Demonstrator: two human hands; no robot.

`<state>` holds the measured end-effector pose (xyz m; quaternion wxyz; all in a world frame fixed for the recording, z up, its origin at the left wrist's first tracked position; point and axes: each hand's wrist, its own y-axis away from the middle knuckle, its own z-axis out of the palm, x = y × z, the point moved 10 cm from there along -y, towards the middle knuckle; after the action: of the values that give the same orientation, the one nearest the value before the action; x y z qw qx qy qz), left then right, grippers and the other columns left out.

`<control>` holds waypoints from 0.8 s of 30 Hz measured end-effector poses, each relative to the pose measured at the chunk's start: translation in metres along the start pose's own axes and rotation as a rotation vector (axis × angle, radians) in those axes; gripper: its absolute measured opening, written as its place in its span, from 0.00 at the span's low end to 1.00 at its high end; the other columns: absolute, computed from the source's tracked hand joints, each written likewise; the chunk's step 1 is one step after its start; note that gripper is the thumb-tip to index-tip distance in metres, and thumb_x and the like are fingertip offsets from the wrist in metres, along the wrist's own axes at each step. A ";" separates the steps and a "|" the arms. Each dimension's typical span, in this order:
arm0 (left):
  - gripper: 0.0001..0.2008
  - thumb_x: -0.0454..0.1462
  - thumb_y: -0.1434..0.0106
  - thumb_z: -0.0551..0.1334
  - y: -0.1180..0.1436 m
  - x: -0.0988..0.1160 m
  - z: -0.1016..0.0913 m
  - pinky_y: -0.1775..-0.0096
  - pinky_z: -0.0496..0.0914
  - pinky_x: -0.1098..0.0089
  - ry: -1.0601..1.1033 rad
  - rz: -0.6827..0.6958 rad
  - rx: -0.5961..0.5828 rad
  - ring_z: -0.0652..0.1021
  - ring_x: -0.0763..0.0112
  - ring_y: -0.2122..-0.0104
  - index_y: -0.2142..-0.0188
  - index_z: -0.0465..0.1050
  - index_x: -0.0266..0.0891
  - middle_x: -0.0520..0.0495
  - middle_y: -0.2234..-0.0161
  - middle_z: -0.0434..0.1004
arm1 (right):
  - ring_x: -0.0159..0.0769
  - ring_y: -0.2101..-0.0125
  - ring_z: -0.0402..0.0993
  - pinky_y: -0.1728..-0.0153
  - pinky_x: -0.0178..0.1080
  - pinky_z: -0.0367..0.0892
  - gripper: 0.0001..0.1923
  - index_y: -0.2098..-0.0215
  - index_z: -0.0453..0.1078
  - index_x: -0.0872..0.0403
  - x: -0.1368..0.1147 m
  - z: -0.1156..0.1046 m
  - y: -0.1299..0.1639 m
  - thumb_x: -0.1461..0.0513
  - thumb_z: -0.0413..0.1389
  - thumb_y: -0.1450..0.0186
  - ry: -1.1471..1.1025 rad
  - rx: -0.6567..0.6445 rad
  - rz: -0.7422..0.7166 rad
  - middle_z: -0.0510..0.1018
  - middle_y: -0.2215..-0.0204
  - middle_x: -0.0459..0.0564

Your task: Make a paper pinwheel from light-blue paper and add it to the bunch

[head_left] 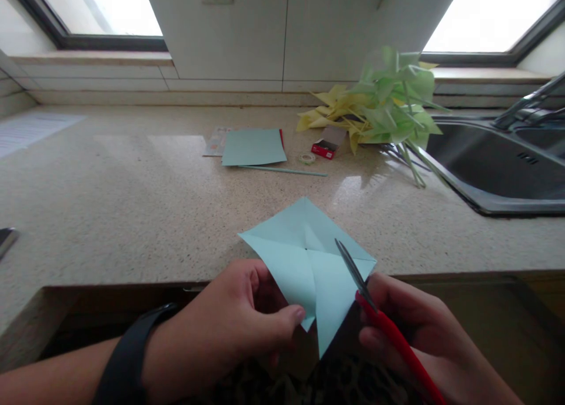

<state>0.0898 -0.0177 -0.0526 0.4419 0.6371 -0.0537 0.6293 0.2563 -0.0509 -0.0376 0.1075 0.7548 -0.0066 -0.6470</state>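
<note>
A light blue square of paper [293, 258], with slits running in from its corners and a dark dot at its centre, is held over the counter's front edge. My left hand [247, 314] pinches its lower left side, thumb on top. Red-handled scissors [375, 311] rest in my right hand [415, 328], their blades nearly closed and pointing up and left over the paper's right part. The fingertips of that hand are close to the paper's right corner; whether they touch it I cannot tell. One slit at the bottom stands apart, its flaps slightly curled.
Farther back lie a stack of light blue paper [253, 147], a thin blue stick [282, 171], a small tape roll [306, 158] and an open red box [326, 146]. Yellow and green paper pinwheels [392, 105] lie beside the sink [507, 163] at right.
</note>
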 end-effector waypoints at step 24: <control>0.10 0.32 0.40 0.65 0.007 0.034 0.003 0.54 0.73 0.62 -0.014 0.175 -0.107 0.81 0.61 0.60 0.58 0.80 0.37 0.46 0.61 0.83 | 0.29 0.77 0.63 0.78 0.30 0.61 0.14 0.71 0.68 0.51 0.014 -0.010 0.000 0.53 0.63 0.35 -0.090 0.077 -0.001 0.69 0.76 0.42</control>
<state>0.0941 -0.0070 -0.0192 0.4184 0.6097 -0.1456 0.6573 0.2680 -0.0512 -0.0499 0.0778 0.7285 -0.0358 -0.6796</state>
